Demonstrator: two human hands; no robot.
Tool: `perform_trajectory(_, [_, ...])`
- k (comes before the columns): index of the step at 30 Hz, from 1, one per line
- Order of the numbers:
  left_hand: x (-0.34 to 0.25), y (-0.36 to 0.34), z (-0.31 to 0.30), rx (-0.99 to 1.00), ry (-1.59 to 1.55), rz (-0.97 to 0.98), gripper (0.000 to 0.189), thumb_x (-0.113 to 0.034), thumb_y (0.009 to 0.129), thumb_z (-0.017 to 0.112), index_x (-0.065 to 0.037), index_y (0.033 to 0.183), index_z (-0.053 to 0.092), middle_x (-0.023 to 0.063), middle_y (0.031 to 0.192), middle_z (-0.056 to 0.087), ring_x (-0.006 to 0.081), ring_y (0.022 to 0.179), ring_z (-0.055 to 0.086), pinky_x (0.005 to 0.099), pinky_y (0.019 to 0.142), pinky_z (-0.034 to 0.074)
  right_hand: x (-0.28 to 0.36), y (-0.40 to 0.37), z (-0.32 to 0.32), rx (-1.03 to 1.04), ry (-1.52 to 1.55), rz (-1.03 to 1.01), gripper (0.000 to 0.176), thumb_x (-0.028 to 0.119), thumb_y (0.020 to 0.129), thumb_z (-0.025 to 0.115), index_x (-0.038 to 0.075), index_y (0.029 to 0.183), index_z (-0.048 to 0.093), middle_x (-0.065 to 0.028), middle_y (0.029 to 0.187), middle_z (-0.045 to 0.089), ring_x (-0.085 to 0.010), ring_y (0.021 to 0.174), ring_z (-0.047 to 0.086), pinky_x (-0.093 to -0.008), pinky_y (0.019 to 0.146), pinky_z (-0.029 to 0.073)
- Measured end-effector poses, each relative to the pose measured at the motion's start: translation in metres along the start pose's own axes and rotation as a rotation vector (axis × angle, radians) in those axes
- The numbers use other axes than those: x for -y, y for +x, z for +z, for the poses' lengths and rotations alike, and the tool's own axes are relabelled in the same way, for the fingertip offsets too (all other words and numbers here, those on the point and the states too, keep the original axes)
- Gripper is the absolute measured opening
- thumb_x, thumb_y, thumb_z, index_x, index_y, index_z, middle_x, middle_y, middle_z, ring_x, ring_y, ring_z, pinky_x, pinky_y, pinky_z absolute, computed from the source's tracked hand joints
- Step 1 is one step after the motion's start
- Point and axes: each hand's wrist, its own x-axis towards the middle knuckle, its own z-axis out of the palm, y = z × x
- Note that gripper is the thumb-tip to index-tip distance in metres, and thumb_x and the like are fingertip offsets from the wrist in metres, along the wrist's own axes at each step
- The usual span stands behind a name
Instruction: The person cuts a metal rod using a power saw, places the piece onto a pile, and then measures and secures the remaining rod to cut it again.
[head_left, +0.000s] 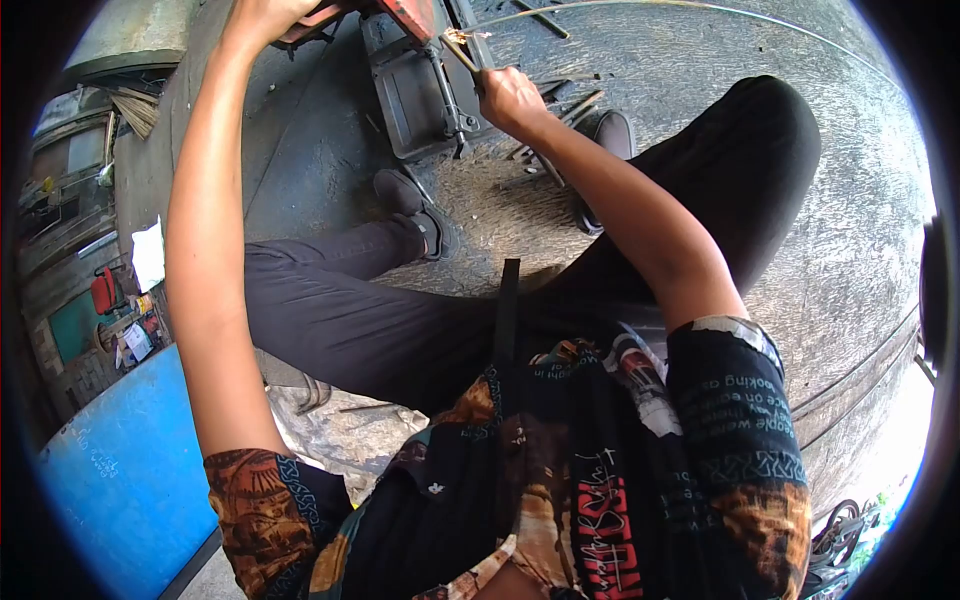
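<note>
Rough grey concrete floor [850, 200], blue drum [120, 470] lower left, cluttered shelves [70, 200] far left, bright daylight at right.

Metal rods [565, 100] lie on the floor [700, 120] right of the machine base [420, 90].

Rough concrete floor [720, 130] bears a matt black metal machine [415, 95], red-painted handle [410, 12], thin metal rod [460, 52].

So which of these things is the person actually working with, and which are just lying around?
In use: left hand, red tool, right hand, thin rod, black machine.
Lying about: blue drum, white rag, loose rods on the floor.
</note>
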Motion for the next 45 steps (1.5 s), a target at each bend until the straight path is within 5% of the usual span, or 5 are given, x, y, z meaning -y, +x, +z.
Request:
perform_trajectory(6, [-0.006, -0.002, -0.002, 0.012, -0.090, -0.086, 0.060, -0.029, 0.081, 0.065, 0.000, 0.132, 0.054, 0.0253, 0.138, 0.050, 0.0393, 0.129, 0.046, 0.0444, 0.103, 0.042, -0.005, 0.007, -0.001, -0.016, 0.212, -0.028, 0.024, 0.017, 0.088, 0.054, -0.001, 0.096, 0.068, -0.0281, 0.082, 0.065, -0.0489, 0.079, 0.063, -0.0496, 0.077, 0.052])
perform_trajectory(9, [-0.004, -0.001, -0.001, 0.020, -0.060, -0.097, 0.060, -0.030, 0.081, 0.065, 0.000, 0.132, 0.053, 0.0249, 0.138, 0.050, 0.0391, 0.130, 0.045, 0.0453, 0.104, 0.040, -0.010, 0.016, 0.000, -0.021, 0.322, -0.005, 0.025, 0.020, 0.091, 0.055, -0.001, 0.097, 0.069, -0.0218, 0.073, 0.067, -0.0392, 0.067, 0.067, -0.0436, 0.066, 0.055])
perform_trajectory(12, [0.003, 0.000, 0.002, 0.003, -0.014, -0.028, 0.060, -0.031, 0.082, 0.065, -0.001, 0.133, 0.052, 0.0244, 0.138, 0.050, 0.0390, 0.130, 0.045, 0.0459, 0.106, 0.039, -0.013, 0.023, -0.013, 0.324, 0.759, 0.319, 0.032, 0.030, 0.096, 0.057, -0.001, 0.093, 0.067, -0.0090, 0.070, 0.066, -0.0124, 0.056, 0.060, -0.0297, 0.048, 0.050])
perform_trajectory(22, [0.002, -0.002, 0.001, 0.003, -0.026, -0.049, 0.061, -0.032, 0.081, 0.065, -0.001, 0.133, 0.052, 0.0237, 0.138, 0.050, 0.0388, 0.130, 0.046, 0.0450, 0.106, 0.039, -0.003, 0.016, -0.015, 0.031, 0.578, 0.262, 0.031, 0.024, 0.089, 0.065, 0.005, 0.113, 0.068, -0.0107, 0.073, 0.068, -0.0153, 0.057, 0.064, -0.0307, 0.052, 0.054])
perform_trajectory(45, [0.000, -0.001, 0.000, 0.022, -0.043, -0.073, 0.060, -0.028, 0.083, 0.066, 0.000, 0.134, 0.051, 0.0230, 0.139, 0.049, 0.0368, 0.126, 0.050, 0.0427, 0.101, 0.043, -0.004, 0.015, -0.012, 0.065, 0.729, 0.374, 0.030, 0.020, 0.091, 0.061, 0.002, 0.115, 0.067, -0.0037, 0.076, 0.067, -0.0115, 0.057, 0.062, -0.0272, 0.049, 0.051])
